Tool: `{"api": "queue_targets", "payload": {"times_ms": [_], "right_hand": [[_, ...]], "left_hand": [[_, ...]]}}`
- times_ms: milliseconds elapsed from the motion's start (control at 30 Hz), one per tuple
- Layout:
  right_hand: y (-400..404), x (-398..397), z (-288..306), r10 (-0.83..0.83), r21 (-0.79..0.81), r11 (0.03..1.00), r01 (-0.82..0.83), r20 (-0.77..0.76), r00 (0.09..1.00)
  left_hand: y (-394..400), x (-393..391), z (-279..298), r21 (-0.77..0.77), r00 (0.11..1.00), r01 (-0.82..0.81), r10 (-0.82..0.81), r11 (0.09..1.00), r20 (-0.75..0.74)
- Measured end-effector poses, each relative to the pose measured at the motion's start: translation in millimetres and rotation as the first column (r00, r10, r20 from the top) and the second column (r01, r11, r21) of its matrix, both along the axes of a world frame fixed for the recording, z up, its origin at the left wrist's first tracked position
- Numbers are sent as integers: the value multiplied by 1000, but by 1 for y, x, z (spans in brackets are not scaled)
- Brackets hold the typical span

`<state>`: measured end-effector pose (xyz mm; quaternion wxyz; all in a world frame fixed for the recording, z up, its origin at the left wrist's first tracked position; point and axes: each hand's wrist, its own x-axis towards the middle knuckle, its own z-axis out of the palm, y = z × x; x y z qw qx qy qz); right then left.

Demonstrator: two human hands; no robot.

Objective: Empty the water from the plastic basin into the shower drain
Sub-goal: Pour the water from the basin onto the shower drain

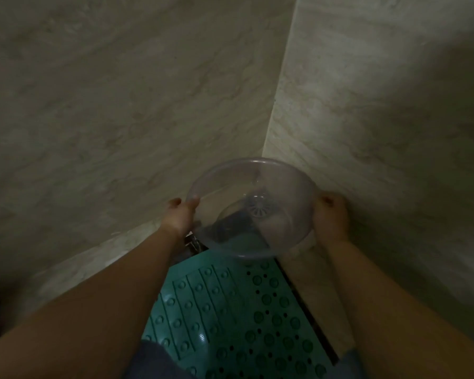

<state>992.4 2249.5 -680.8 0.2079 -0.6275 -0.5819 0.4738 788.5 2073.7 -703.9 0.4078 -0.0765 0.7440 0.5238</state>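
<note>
Teal studded mat (225, 310) on the floor, marbled beige walls (121, 105) meeting in a dim, perhaps wet corner.

You hold the clear basin (253, 207) in the shower corner.
Your left hand (179, 216) and right hand (331, 217) grip opposite rims above the green mat (230, 310).

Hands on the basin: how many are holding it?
2. The left hand grips the basin at its left rim, the right hand at its right rim.

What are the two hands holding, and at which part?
Clear plastic basin, by its rim: left hand on the left side, right hand opposite.
</note>
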Motion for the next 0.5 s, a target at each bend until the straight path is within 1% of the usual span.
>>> {"api": "queue_targets", "payload": {"times_ms": [67, 167, 233, 300, 333, 400, 500], "right_hand": [[-2, 2, -1, -20, -34, 999, 22, 57, 998], [-3, 4, -6, 98, -134, 988, -71, 206, 974], [-5, 4, -7, 136, -219, 973, -79, 260, 956], [-6, 5, -9, 153, -250, 965, -85, 268, 951], [-6, 4, -11, 145, -240, 967, -83, 254, 956], [-10, 2, -5, 119, -225, 972, -68, 222, 968], [-10, 1, 14, 110, -228, 972, -55, 235, 966]], "left_hand": [[-3, -1, -2, -27, 1000, 21, -21, 999, -23], [-9, -4, -6, -100, 996, 46, -54, 994, -78], [-13, -5, -5, -150, 993, 79, -91, 985, -77], [-16, -5, -3, -181, 988, 119, -134, 976, -71], [-17, -6, -1, -182, 989, 123, -136, 976, -64], [-18, -6, 7, -167, 995, 91, -97, 982, -30], [-19, -5, 25, -138, 996, 65, -72, 988, -50]]}}
